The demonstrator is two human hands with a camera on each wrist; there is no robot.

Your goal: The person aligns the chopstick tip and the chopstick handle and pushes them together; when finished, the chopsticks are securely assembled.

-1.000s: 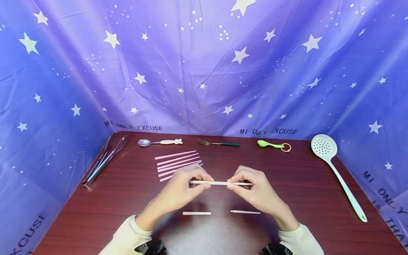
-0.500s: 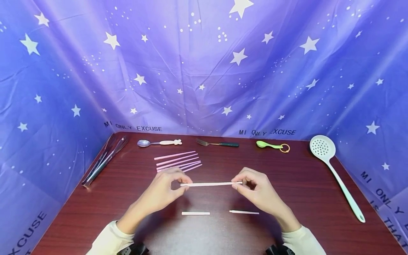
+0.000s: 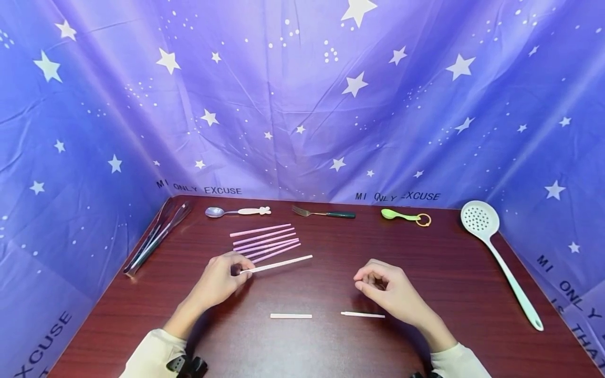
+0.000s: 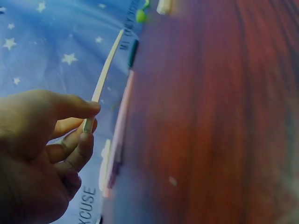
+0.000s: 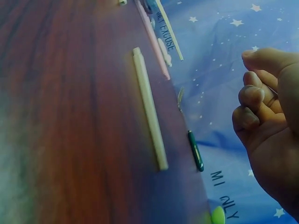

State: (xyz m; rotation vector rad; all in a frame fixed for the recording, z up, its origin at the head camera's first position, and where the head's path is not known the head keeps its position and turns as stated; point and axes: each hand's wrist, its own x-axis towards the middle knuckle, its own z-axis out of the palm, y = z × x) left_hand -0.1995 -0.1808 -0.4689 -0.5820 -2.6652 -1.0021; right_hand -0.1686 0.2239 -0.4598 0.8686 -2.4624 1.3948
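My left hand (image 3: pixel 219 281) pinches one end of a pale chopstick (image 3: pixel 283 263) between thumb and fingers. In the head view the chopstick's free end points right and slightly away; the left wrist view shows the same chopstick (image 4: pixel 106 70) rising from the fingertips. My right hand (image 3: pixel 389 289) is at the right with fingers loosely bent and holding nothing. In front lie two short pale sticks, the left one (image 3: pixel 291 316) plain and the right one (image 3: pixel 363 314) with a narrower left end. Several pink chopsticks (image 3: pixel 264 238) lie roughly side by side beyond the left hand.
Along the back of the dark red table (image 3: pixel 326 346) lie a spoon (image 3: pixel 215 212), a fork (image 3: pixel 326 213) and a green spoon (image 3: pixel 397 214) with a ring. A whisk-like wire utensil (image 3: pixel 156 241) is at the left edge. A pale skimmer (image 3: pixel 506 262) lies at the right.
Both hands gripped the pale chopstick earlier. The right hand has let go, and the left has carried the chopstick leftward, tilting its free end away.
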